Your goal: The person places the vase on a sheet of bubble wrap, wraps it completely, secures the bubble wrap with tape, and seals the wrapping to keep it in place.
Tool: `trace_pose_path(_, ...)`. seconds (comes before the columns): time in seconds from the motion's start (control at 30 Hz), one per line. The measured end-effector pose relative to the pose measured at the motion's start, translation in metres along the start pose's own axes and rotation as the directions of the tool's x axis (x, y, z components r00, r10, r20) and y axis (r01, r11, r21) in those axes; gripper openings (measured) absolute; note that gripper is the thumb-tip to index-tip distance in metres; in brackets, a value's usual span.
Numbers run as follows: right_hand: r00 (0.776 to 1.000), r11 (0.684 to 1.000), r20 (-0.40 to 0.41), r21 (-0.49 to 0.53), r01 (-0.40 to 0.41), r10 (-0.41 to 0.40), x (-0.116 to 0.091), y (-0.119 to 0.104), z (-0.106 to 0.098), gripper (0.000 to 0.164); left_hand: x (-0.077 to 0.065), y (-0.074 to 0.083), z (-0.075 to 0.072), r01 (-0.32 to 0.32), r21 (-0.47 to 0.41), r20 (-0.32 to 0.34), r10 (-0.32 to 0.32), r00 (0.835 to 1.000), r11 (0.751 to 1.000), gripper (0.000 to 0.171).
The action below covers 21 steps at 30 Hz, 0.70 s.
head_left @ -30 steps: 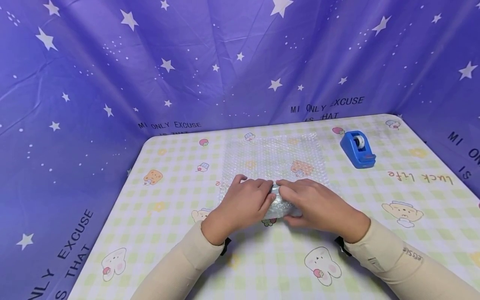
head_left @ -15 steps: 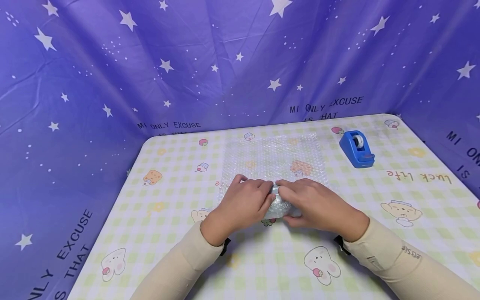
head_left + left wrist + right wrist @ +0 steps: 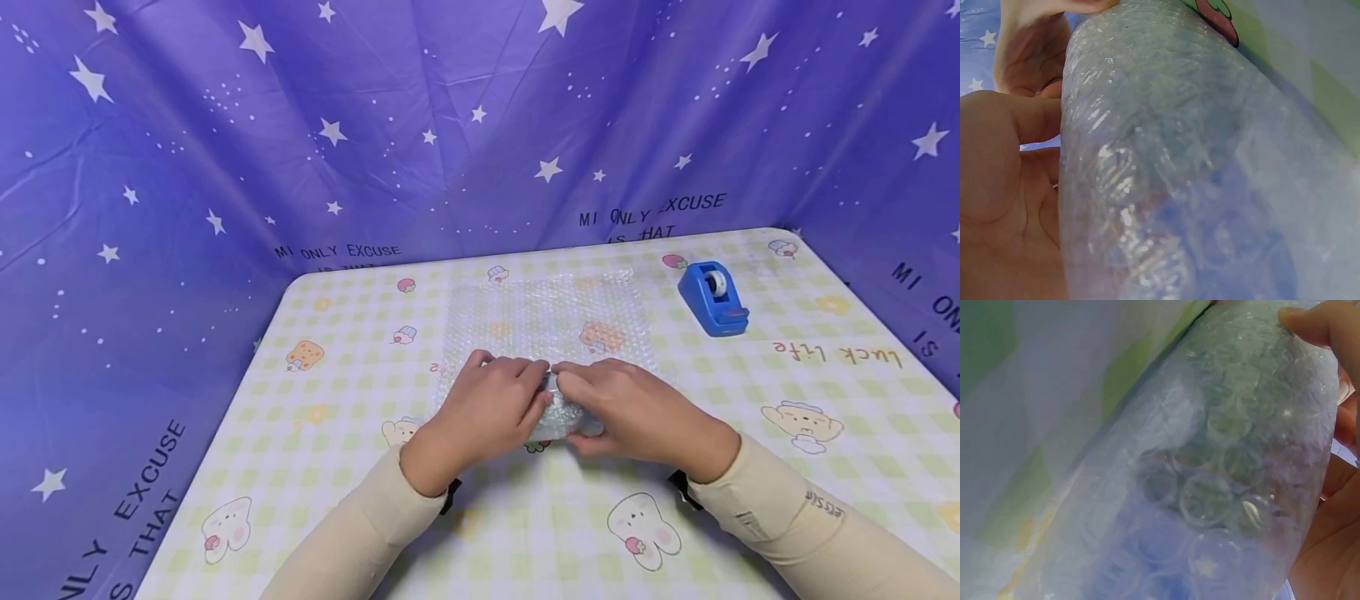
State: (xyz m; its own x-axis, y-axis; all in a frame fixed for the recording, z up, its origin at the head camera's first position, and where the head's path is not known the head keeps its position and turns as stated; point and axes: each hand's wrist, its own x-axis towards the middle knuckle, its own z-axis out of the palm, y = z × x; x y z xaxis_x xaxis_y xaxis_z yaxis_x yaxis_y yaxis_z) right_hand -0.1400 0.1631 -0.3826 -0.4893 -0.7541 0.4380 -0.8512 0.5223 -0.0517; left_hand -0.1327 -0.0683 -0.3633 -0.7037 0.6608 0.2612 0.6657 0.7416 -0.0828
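both cream-sleeved forearms (image 3: pixel 352 533) angle in from near edge, hands almost meeting fingertip to fingertip over rolled bubble wrap bundle (image 3: pixel 558 418). left hand (image 3: pixel 491 404) grips its left part, back of hand up, fingers curled over far side, thumb on near side. right hand (image 3: pixel 630 408) pretty much mirrors that on right part, thumb sitting lower. bundle's on table (image 3: pixel 540 517), around middle, right by near end of flat bubble wrap sheet (image 3: pixel 540 304). blue tape dispenser (image 3: pixel 702 302) well apart, off to right.
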Motion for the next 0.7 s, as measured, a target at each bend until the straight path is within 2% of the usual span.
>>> trace_pose_path(0.23,1.000,0.999,-0.001,0.039,0.004,-0.004,0.0010,0.0000,-0.0012,0.049,-0.0003,0.0005,-0.0013,-0.003,0.003,-0.047,0.003,0.999,1.000,0.029)
trace_pose_path(0.43,1.000,0.997,0.011,0.079,-0.008,0.007,0.0016,0.0003,-0.0033,0.049,-0.0009,0.0002,-0.0044,-0.007,-0.038,-0.046,0.006,0.999,0.999,0.022)
trace_pose_path(0.7,0.999,0.993,0.020,0.117,-0.027,0.025,0.0013,0.0013,-0.0043,0.049,-0.0019,-0.0009,-0.0078,-0.054,-0.087,-0.058,0.050,0.997,0.995,0.019)
